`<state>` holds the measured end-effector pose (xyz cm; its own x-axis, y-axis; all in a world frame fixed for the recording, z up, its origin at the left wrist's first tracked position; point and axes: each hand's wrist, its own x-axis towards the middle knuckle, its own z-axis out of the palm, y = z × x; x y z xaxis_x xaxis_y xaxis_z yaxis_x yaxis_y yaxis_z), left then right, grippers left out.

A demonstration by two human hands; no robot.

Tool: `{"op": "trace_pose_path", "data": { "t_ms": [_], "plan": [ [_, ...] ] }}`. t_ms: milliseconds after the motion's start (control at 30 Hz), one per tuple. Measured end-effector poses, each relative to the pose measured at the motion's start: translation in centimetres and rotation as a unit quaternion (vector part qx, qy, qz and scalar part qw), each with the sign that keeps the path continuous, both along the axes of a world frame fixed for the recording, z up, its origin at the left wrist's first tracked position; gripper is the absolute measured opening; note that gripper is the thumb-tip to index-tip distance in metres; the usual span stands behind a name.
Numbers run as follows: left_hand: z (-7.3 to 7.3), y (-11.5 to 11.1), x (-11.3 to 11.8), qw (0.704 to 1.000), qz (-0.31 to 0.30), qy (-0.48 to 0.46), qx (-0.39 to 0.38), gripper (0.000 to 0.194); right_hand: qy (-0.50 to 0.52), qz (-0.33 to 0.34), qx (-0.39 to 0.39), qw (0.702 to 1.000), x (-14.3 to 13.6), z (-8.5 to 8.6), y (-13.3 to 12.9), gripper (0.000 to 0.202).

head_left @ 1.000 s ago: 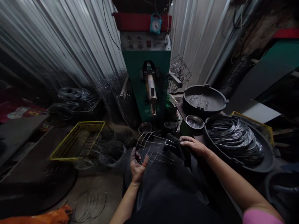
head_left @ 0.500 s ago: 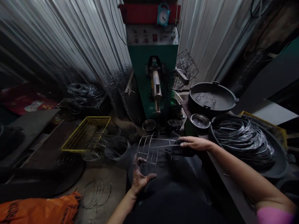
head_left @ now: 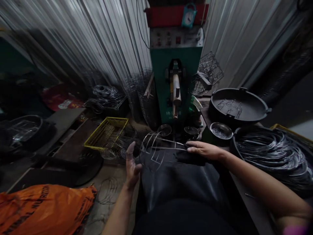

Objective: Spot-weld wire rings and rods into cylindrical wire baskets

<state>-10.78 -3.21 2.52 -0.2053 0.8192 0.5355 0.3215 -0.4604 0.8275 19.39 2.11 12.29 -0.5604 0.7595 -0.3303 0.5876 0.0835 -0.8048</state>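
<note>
A curved wire frame [head_left: 156, 147] hangs over the dark apron on my lap. My right hand [head_left: 199, 148] pinches its straight right end between thumb and fingers. Just left of the frame is my left hand [head_left: 133, 166], index finger raised and thumb apart, holding nothing. Beyond the frame stands a green machine [head_left: 162, 81] with a metal rod [head_left: 176, 89] pointing down toward it. Two small bowls sit below the machine, the left one [head_left: 164, 130] close behind the wire frame.
On the right are a wide black pan [head_left: 251, 109], a small bowl of metal pieces [head_left: 221, 131] and a large wire coil [head_left: 274, 150]. A yellow basket [head_left: 106, 130], wire rings [head_left: 112, 148] and an orange bag [head_left: 49, 209] lie to the left.
The view has turned left, so the surroundings appear farther right. My left hand has moved away from the wire frame to its left. The frame has tilted while my right hand keeps its hold.
</note>
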Motion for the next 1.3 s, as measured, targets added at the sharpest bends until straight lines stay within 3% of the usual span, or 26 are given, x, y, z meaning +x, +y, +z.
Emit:
{"op": "trace_pose_path", "data": {
  "t_ms": [100,200,267,333,467,533,733,833,1067,1300],
  "plan": [
    [2.4,1.8,-1.0,0.996,-0.087,-0.028,-0.011,0.066,-0.015,0.119,0.009,0.993,0.8,0.8,0.6,0.049],
    [4.6,4.8,-0.3,0.959,-0.263,0.071,-0.072,0.054,-0.015,0.207,0.02,0.978,1.5,1.3,1.7,0.042],
    [4.6,6.4,1.0,0.916,-0.366,0.107,-0.123,0.044,-0.016,0.238,0.019,0.971,1.9,1.3,2.7,0.039],
    [3.3,6.9,2.4,0.884,-0.418,0.114,-0.175,0.039,-0.017,0.251,0.008,0.968,2.4,0.9,3.6,0.038],
    [-0.5,5.4,3.8,0.899,-0.377,0.088,-0.208,0.034,-0.04,0.242,0.0,0.97,2.7,-0.1,4.2,0.039],
    [-1.4,4.2,3.5,0.908,-0.356,0.084,-0.203,0.033,-0.057,0.237,0.029,0.969,2.3,-0.4,3.9,0.037],
    [-1.6,2.3,2.3,0.917,-0.353,0.068,-0.174,0.032,-0.082,0.279,0.192,0.937,0.1,-0.5,1.9,0.039],
    [-2.2,1.7,2.0,0.919,-0.351,0.055,-0.171,0.033,-0.094,0.277,0.237,0.926,-0.5,-0.9,1.2,0.04],
    [-4.0,0.5,1.2,0.93,-0.329,0.045,-0.157,0.033,-0.114,0.274,0.259,0.919,-1.2,-1.8,0.5,0.036],
    [-4.5,0.7,0.6,0.927,-0.339,0.043,-0.155,0.033,-0.111,0.254,0.26,0.925,-1.2,-2.9,0.1,0.033]
  ]
}}
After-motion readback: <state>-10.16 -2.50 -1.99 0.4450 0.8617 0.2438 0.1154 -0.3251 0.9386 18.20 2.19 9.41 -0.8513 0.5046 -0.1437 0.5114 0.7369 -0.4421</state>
